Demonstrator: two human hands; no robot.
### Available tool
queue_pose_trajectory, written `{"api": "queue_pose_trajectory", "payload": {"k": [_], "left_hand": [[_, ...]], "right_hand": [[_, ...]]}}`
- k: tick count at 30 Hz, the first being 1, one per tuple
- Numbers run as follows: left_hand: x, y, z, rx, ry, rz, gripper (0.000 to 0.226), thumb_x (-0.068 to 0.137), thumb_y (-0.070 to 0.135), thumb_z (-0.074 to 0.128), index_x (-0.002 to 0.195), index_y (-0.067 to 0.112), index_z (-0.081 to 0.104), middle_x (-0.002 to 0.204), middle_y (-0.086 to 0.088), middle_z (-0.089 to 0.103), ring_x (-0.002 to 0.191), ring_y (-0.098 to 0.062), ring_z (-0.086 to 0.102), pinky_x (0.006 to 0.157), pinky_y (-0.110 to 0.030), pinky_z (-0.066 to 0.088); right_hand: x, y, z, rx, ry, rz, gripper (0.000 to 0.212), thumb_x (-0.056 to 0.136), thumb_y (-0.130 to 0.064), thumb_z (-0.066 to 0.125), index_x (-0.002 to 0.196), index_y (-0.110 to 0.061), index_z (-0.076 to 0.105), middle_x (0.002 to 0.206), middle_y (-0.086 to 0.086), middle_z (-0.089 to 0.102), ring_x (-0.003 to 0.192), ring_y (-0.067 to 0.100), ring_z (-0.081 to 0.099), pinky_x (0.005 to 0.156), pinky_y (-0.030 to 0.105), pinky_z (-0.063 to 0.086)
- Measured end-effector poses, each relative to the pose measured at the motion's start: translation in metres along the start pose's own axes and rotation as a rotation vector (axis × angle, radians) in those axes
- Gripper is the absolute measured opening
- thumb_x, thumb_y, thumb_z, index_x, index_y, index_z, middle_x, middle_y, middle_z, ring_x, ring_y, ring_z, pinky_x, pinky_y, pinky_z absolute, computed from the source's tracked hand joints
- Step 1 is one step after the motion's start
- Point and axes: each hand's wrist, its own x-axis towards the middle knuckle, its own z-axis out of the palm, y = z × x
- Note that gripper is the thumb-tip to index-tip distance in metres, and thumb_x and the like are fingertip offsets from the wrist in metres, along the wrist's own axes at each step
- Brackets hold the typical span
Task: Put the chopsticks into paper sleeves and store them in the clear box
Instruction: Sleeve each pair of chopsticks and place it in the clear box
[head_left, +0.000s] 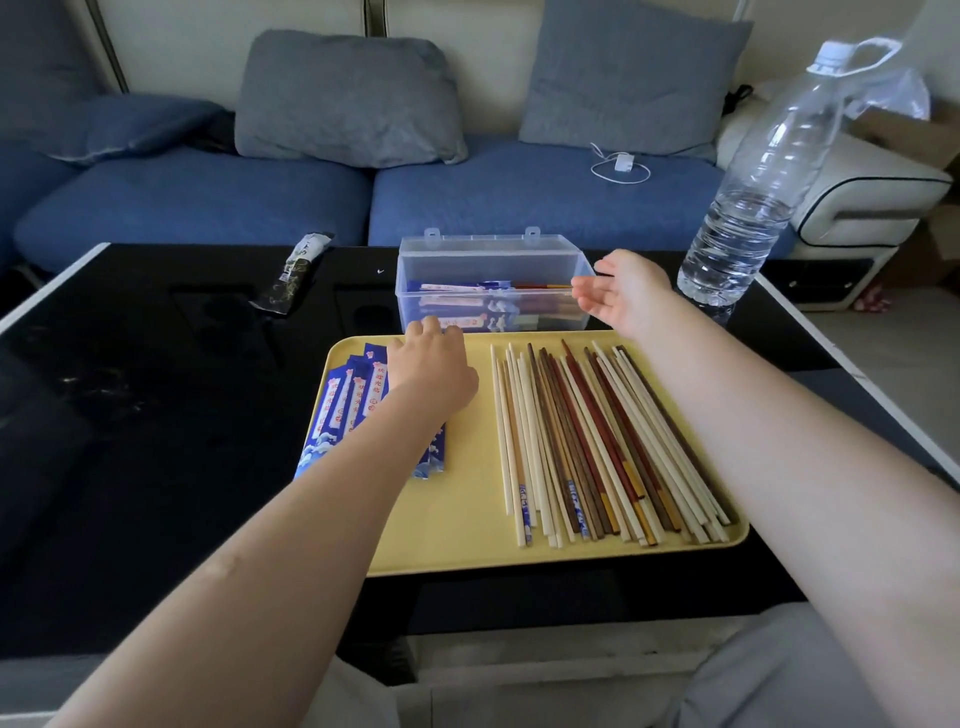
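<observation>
1. Left hand: palm down, fingers loosely spread, resting on the stack of blue paper sleeves; whether a sleeve is pinched beneath it cannot be told. Right hand: palm turned up and inward, fingers relaxed and apart, holding nothing, just beside the right end of the clear box.
2. Blue sofa: along the far side, carrying two grey cushions and a white charger with cable.
3. Black table: glossy top with a pale edge.
4. Yellow tray: on the table's near part; sleeves at its left, loose chopsticks fanned across its right half in pale, brown and red wood.
5. Water bottle: clear plastic, partly filled, standing at the table's far right, right of the box.
6. Clear box: lid raised, just beyond the tray's far edge, containing several sleeved pairs laid lengthwise.
7. Dark packet: lying on the table left of the box, well apart from it.
</observation>
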Motion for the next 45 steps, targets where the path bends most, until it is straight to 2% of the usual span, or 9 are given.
{"api": "queue_pose_trajectory", "payload": {"k": [4,9,14,19,25,35,40,42,45], "left_hand": [[-0.013,0.004,-0.011,0.150,-0.084,-0.059,0.032,0.096,0.025,0.056,0.125,0.013,0.052,0.119,-0.009,0.053,0.103,-0.026,0.060,0.083,-0.036,0.050],[-0.023,0.003,-0.014,0.351,-0.209,-0.082,0.036,0.094,0.027,0.062,0.124,0.011,0.053,0.116,-0.010,0.061,0.107,-0.028,0.062,0.076,-0.033,0.048],[-0.030,0.005,-0.011,0.331,-0.227,-0.032,0.042,0.094,0.027,0.062,0.130,0.012,0.049,0.121,-0.011,0.058,0.112,-0.030,0.059,0.075,-0.035,0.047],[-0.031,0.006,-0.009,0.272,-0.208,0.005,0.037,0.094,0.024,0.063,0.127,0.013,0.050,0.108,-0.008,0.057,0.107,-0.028,0.060,0.074,-0.034,0.047],[-0.030,0.009,-0.004,0.377,-0.119,0.054,0.036,0.094,0.026,0.061,0.127,0.015,0.051,0.122,-0.010,0.059,0.119,-0.029,0.051,0.090,-0.038,0.044],[-0.029,0.014,0.004,-0.054,-0.135,0.129,0.048,0.093,0.028,0.064,0.138,0.019,0.049,0.125,-0.007,0.053,0.106,-0.024,0.056,0.081,-0.032,0.052],[-0.026,0.004,-0.002,0.045,0.051,-0.069,0.057,0.094,0.047,0.052,0.143,0.019,0.040,0.145,-0.013,0.038,0.133,-0.037,0.035,0.103,-0.056,0.037],[-0.025,-0.007,-0.002,0.075,0.004,-0.237,0.074,0.092,0.061,0.045,0.149,0.018,0.028,0.153,-0.016,0.027,0.142,-0.044,0.019,0.107,-0.067,0.025],[-0.026,-0.022,0.004,0.001,-0.132,-0.413,0.092,0.087,0.077,0.036,0.156,0.019,0.013,0.160,-0.017,0.013,0.145,-0.049,0.009,0.104,-0.075,0.024]], "right_hand": [[-0.021,0.014,-0.012,-0.169,-0.014,-0.045,0.023,0.098,-0.011,0.054,0.116,-0.001,0.065,0.084,0.014,0.072,0.065,0.020,0.068,0.057,0.028,0.054],[-0.052,0.053,-0.011,-0.469,-0.007,-0.042,0.013,0.098,-0.016,0.059,0.102,-0.009,0.069,0.080,0.008,0.072,0.057,0.014,0.066,0.053,0.024,0.054],[-0.072,0.076,-0.010,-0.553,-0.061,-0.069,0.013,0.100,-0.017,0.059,0.099,-0.012,0.071,0.084,0.008,0.074,0.066,0.017,0.069,0.067,0.027,0.058],[-0.082,0.070,-0.008,-0.608,-0.139,-0.190,0.016,0.100,-0.013,0.054,0.099,-0.015,0.070,0.083,0.006,0.073,0.065,0.017,0.068,0.061,0.025,0.057],[-0.080,0.072,-0.020,-0.671,-0.157,-0.212,0.019,0.100,-0.014,0.052,0.102,-0.013,0.071,0.085,0.007,0.073,0.067,0.019,0.069,0.061,0.025,0.056],[-0.070,0.070,-0.024,-0.664,-0.093,-0.163,0.015,0.099,-0.015,0.057,0.098,-0.014,0.072,0.079,0.004,0.073,0.065,0.018,0.071,0.060,0.025,0.058],[-0.074,0.069,-0.023,-0.675,-0.132,-0.186,0.018,0.100,-0.015,0.053,0.104,-0.012,0.071,0.084,0.007,0.074,0.065,0.018,0.070,0.060,0.025,0.058],[-0.079,0.069,-0.021,-0.711,-0.160,-0.204,0.020,0.100,-0.014,0.052,0.104,-0.011,0.071,0.086,0.009,0.074,0.068,0.020,0.070,0.063,0.027,0.059],[-0.089,0.074,-0.010,-0.850,-0.229,-0.314,0.020,0.101,-0.017,0.050,0.103,-0.013,0.070,0.088,0.006,0.073,0.079,0.023,0.072,0.072,0.032,0.059]]}}
